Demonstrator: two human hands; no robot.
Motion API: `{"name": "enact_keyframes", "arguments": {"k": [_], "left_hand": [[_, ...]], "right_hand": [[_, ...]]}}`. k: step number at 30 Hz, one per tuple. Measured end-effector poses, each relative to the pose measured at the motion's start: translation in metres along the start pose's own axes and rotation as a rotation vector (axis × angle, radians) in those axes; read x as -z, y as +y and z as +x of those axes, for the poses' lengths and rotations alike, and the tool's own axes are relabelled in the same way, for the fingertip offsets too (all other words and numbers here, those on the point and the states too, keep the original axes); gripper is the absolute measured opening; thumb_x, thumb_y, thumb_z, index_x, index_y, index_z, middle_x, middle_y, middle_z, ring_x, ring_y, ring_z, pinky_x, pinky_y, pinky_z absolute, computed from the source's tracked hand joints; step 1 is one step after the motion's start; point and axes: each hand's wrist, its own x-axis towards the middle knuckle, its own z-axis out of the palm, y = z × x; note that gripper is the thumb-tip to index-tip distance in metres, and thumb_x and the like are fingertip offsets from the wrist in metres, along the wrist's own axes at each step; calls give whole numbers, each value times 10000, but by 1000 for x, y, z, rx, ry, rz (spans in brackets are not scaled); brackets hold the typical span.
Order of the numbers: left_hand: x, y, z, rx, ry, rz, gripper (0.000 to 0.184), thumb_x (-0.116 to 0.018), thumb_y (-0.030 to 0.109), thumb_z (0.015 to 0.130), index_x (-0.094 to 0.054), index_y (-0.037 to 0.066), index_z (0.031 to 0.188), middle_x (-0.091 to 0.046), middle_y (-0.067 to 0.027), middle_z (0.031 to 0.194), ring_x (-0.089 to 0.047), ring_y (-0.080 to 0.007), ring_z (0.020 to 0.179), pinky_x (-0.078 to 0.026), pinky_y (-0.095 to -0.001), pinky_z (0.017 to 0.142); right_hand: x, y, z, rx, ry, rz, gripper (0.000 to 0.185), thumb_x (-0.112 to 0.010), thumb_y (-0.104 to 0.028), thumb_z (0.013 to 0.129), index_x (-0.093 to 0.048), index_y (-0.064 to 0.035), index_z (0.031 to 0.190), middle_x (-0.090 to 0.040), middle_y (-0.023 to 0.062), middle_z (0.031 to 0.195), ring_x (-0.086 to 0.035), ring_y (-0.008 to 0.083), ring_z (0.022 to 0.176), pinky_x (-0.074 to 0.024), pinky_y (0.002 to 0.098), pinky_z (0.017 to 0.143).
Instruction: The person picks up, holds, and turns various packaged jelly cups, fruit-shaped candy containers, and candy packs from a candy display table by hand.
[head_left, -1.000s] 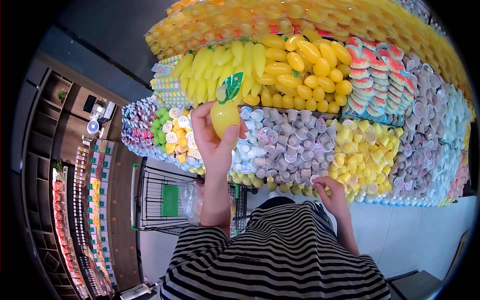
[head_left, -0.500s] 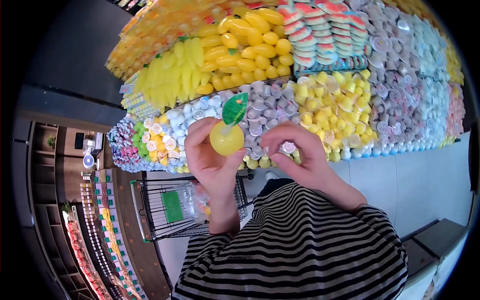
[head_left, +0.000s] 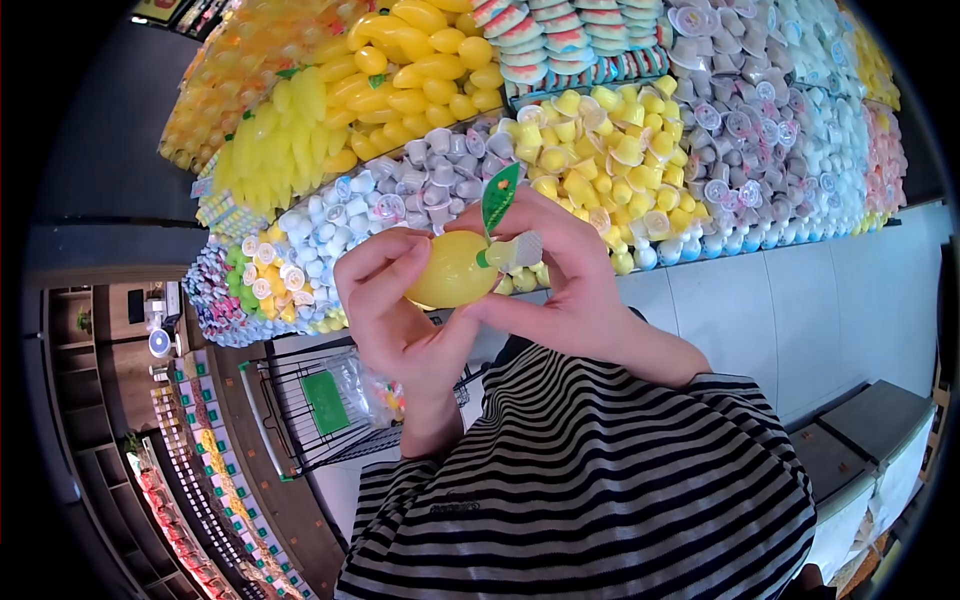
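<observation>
Between my two hands, above the front edge of the display, is a yellow fruit-shaped container (head_left: pixel 452 270). It lies tilted on its side, its ribbed clear cap (head_left: pixel 523 250) pointing right and a green leaf-shaped tag (head_left: pixel 499 200) standing up from its neck. My left hand (head_left: pixel 385 300) is closed around the rounded left end. From the right, my right hand (head_left: pixel 560 255) grips the container near its neck, with the thumb at its lower side and the fingers partly hidden behind the tag and cap.
A sloping display holds yellow cups (head_left: pixel 600 150), grey cups (head_left: pixel 740 125), and yellow fruit-shaped packs (head_left: pixel 420 75). A shopping cart (head_left: pixel 290 400) with a plastic bag (head_left: pixel 365 390) stands at left. Shelves (head_left: pixel 90 400) line the far left; grey boxes (head_left: pixel 870 430) stand at lower right.
My right hand has moved left onto the container. The container has tipped from upright-facing to lying with its cap toward the right. The view has shifted, so the display sits further left and higher.
</observation>
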Motion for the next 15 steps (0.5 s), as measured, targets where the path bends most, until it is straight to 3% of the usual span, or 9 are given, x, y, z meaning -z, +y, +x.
{"name": "enact_keyframes", "arguments": {"k": [15], "left_hand": [[-5, 3, -2, 64, -22, 80, 653, -908, 60, 673, -624, -7, 1257, -592, -167, 1207, -619, -280, 1072, -540, -382, 915]], "right_hand": [[7, 7, -5, -64, 60, 77, 422, -855, -46, 787, -653, -6, 1155, -640, 105, 1135, -667, 164, 960, -596, 261, 692]]}}
